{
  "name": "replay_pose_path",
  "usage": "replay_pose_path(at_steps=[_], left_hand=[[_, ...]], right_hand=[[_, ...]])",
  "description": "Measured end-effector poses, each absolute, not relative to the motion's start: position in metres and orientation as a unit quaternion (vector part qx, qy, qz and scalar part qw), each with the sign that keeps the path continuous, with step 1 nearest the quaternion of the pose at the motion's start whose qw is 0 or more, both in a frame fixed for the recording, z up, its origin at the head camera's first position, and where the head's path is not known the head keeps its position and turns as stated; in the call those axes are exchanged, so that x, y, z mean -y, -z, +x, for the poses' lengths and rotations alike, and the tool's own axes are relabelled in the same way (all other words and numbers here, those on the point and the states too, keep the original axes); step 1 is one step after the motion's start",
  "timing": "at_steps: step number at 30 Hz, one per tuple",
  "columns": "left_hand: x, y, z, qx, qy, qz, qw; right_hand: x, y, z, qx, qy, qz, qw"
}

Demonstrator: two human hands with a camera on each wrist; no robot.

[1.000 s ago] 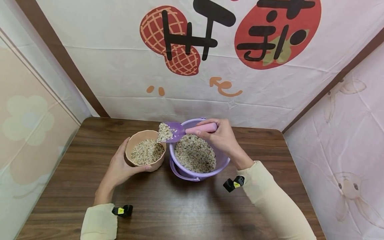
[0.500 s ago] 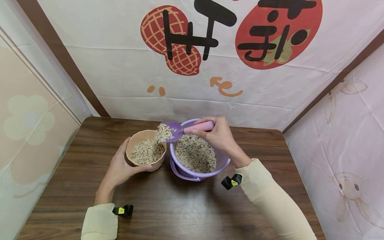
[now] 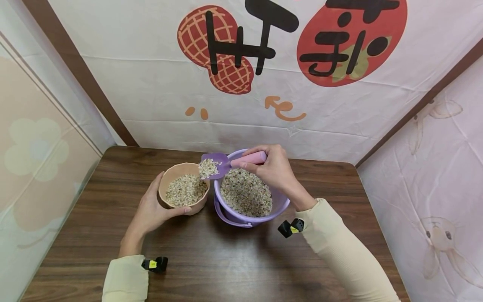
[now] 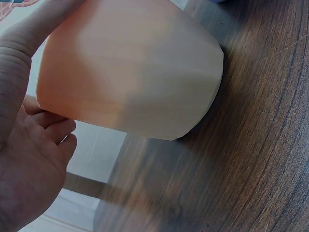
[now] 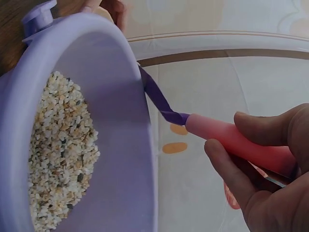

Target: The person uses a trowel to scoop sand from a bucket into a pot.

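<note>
Nearest of all, two cream sleeves (image 3: 126, 279) come in from below, the left and right one each with a small black camera (image 3: 155, 264) at its cuff. Between them stretches the bare front part of a brown wooden table (image 3: 234, 270). Beyond the left cuff, the left hand (image 3: 152, 213) grasps a peach-coloured bowl (image 3: 178, 173) from its outer side, thumb along the near wall and fingers round the other side. Pale, speckled grains (image 3: 185, 191) cover the bottom of the bowl. Just beside it, on the table, stands a purple bucket (image 3: 280, 201), with its carrying handle (image 3: 231, 220) hanging down on the near side. More of the same grains (image 3: 247, 195) lie inside, well below the rim. Farther up, the right hand (image 3: 277, 171) holds a small shovel (image 3: 225, 165) above the bucket, thumb and fingers gripping its pink handle. Its purple blade reaches toward the bowl, the tip over the bowl's rim, and carries a small heap of grains (image 3: 208, 168). Behind the table hangs a white cloth (image 3: 151, 100) printed with a red peanut (image 3: 226, 84) and black lettering. A cloth with a flower (image 3: 35, 149) hangs on the left side, and one with rabbits (image 3: 437, 240) on the right.
</note>
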State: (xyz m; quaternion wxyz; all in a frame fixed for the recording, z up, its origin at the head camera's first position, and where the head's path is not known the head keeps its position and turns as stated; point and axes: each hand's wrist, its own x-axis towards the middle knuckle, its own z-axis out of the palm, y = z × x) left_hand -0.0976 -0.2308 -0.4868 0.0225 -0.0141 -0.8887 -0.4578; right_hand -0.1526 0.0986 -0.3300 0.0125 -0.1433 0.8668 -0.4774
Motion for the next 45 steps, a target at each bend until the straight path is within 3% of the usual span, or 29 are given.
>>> replay_pose_path(at_steps=[45], left_hand=[[0.23,0.486,-0.097,0.887,0.461,-0.016,0.024]], right_hand=[[-0.085,0.316,-0.132,-0.898,0.374,-0.227,-0.041]])
